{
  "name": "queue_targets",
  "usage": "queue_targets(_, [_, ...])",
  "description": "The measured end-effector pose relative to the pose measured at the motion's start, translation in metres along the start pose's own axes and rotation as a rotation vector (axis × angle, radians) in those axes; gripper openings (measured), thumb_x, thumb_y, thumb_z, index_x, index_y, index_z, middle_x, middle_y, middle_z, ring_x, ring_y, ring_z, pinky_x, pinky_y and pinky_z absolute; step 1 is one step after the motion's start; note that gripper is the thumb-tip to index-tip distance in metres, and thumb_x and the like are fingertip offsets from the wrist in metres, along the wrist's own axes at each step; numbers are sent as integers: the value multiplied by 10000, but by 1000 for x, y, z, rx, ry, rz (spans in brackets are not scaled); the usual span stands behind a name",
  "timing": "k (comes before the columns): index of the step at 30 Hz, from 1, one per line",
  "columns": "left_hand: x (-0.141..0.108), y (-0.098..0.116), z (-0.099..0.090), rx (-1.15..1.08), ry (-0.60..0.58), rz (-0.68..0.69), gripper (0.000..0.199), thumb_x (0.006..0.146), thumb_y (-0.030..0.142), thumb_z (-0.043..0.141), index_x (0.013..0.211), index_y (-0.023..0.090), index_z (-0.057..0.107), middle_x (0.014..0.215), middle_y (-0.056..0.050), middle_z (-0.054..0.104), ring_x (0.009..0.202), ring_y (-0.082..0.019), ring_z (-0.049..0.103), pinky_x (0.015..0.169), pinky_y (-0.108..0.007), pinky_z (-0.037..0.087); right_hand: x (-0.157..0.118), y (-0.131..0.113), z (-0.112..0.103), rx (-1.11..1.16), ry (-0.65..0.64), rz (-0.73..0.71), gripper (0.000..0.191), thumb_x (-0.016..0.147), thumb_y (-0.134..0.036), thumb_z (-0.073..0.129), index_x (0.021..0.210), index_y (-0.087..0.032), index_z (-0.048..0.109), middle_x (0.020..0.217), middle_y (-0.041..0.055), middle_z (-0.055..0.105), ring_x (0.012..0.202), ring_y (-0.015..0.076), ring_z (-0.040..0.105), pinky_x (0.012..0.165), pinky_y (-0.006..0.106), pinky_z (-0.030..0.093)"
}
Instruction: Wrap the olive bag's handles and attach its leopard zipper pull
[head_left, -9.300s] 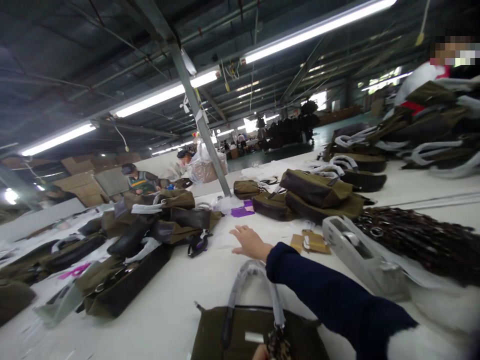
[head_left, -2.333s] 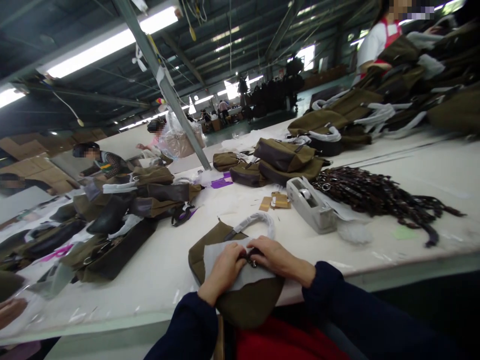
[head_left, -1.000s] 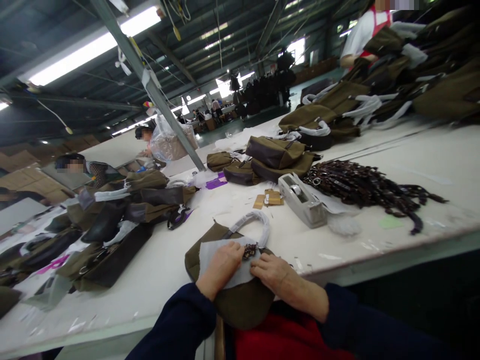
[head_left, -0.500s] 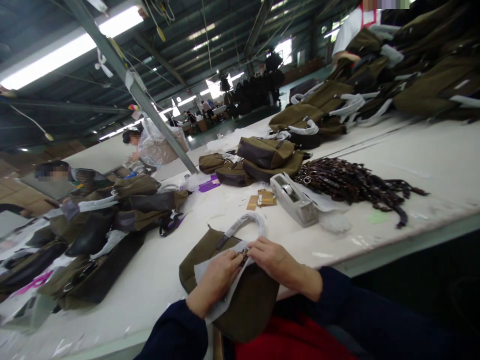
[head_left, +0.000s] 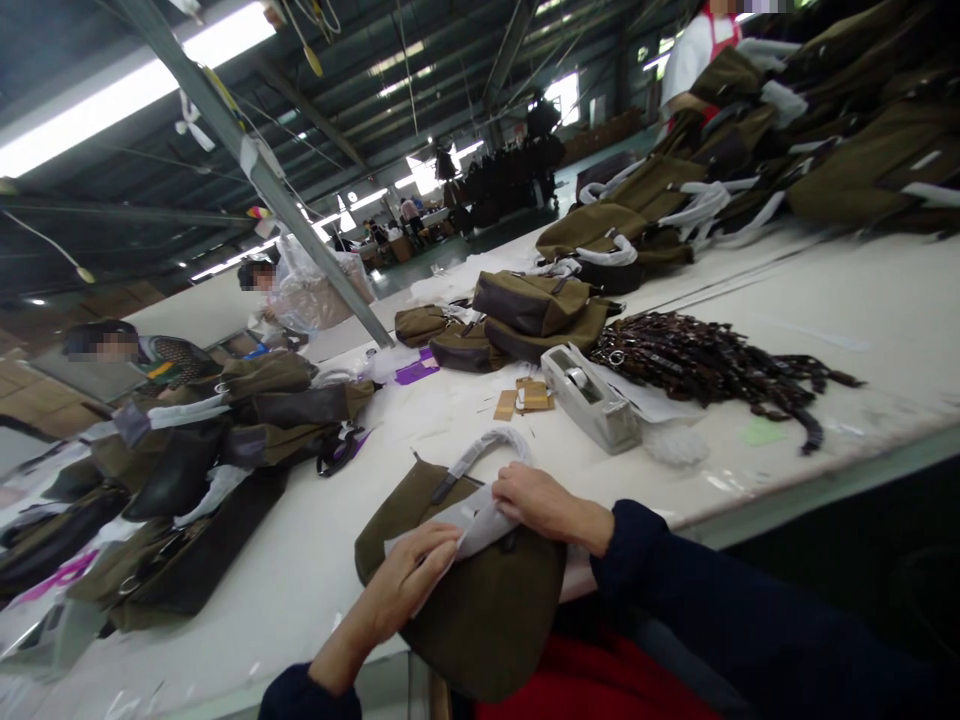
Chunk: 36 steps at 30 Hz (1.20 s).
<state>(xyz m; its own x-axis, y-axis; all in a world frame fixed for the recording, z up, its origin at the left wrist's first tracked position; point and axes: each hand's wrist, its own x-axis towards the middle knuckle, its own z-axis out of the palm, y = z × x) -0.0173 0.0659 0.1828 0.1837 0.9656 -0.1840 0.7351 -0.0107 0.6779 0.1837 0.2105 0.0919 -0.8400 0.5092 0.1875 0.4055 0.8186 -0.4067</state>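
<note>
An olive-green handbag [head_left: 487, 620] rests at the near table edge, against the red clothing on my lap. Its handle [head_left: 491, 438], wrapped in white, stands up at the far side. Across the bag's opening lies a sheet of white tissue paper [head_left: 484, 525], folded over into a strip. My left hand [head_left: 409, 580] has its fingers pressed together on the paper's left part. At the paper's right end, my right hand [head_left: 536, 502] pinches it with bent fingers, close to the base of the handle. The inside of the bag is hidden by the paper.
Beyond the bag are brown cards [head_left: 525, 398], a grey tape dispenser [head_left: 592, 400] and a heap of dark brown straps [head_left: 697, 365]. Olive bags are piled at left [head_left: 180, 470], centre [head_left: 532, 305] and right [head_left: 870, 180]. Co-workers stand behind the left and right piles.
The paper has been folded over, covering the leopard-patterned patch that showed between my hands. My left hand has moved left and nearer to me; the right hand has shifted slightly up.
</note>
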Motion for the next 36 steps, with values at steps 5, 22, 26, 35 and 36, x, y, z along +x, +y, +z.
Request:
queue_targets(5, [-28, 1, 14, 106, 77, -46, 590, 765, 433, 733, 1316, 286, 583, 1310, -72, 626, 1201, -276, 566, 1069, -416, 439, -7, 4, -3, 69, 20, -44, 107, 928, -237, 567, 910, -174, 651, 925, 49, 592, 876, 172, 519, 737, 269, 378])
queue_targets(22, [-18, -21, 38, 533, 542, -247, 442, 866, 168, 498, 1304, 201, 444, 1230, -130, 599, 1126, -289, 600, 952, -491, 513, 10, 1, -16, 279, -200, 248, 95, 814, -265, 655, 852, -189, 697, 762, -1, 633, 708, 133, 524, 595, 230, 292])
queue_targets(26, [3, 4, 45, 808, 395, -72, 411, 844, 39, 462, 1203, 200, 580, 1415, -140, 536, 1272, -329, 514, 1091, -562, 400, 16, -1, -21, 265, -260, 264, 104, 786, -270, 669, 840, -194, 715, 739, 3, 653, 680, 135, 537, 565, 227, 295])
queue_targets(35, [39, 1, 84, 409, 238, 88, 358, 937, 136, 431, 1271, 211, 536, 1245, -90, 625, 1175, -224, 571, 1049, -427, 481, 15, -3, -19, 174, -242, 246, 122, 818, -298, 661, 841, -194, 720, 789, 37, 689, 743, 169, 585, 585, 245, 308])
queue_targets(36, [37, -2, 85, 400, 251, 90, 367, 932, 129, 434, 1277, 210, 530, 1246, -94, 623, 1171, -229, 571, 1046, -438, 482, 15, -3, -19, 152, -224, 227, 113, 824, -288, 659, 846, -193, 716, 799, 40, 689, 746, 172, 590, 591, 247, 318])
